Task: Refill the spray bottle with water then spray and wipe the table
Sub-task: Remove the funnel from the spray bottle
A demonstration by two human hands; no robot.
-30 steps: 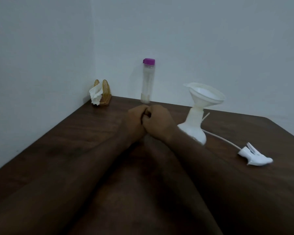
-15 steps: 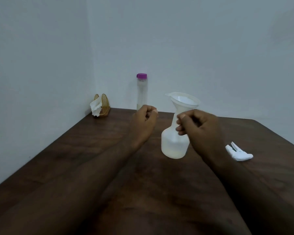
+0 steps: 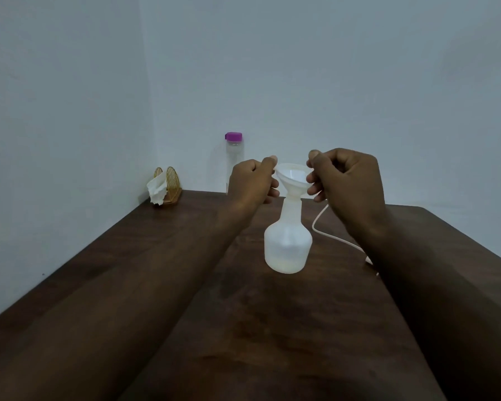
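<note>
My left hand (image 3: 252, 183) and my right hand (image 3: 347, 180) are both up at the white funnel (image 3: 292, 178), one on each side of its wide mouth. My left grip is narrow: thumb and forefinger pinch the funnel's left rim, the other fingers curled under. My right grip pinches the right rim the same way, thumb on top and curled fingers below the edge.

The funnel sits upright with its stem in the neck of the spray bottle (image 3: 288, 244). The bottle is translucent white and has no spray head on it. It stands upright on the dark wooden surface (image 3: 243, 328), near the middle, between my forearms. A thin white tube (image 3: 327, 235) lies on the surface just right of the bottle and runs behind my right wrist.

Behind my left hand, against the far wall, stands a tall clear water bottle (image 3: 234, 157) with a purple cap. In the far left corner a golden napkin holder (image 3: 172, 180) holds a white tissue (image 3: 156, 192).
</note>
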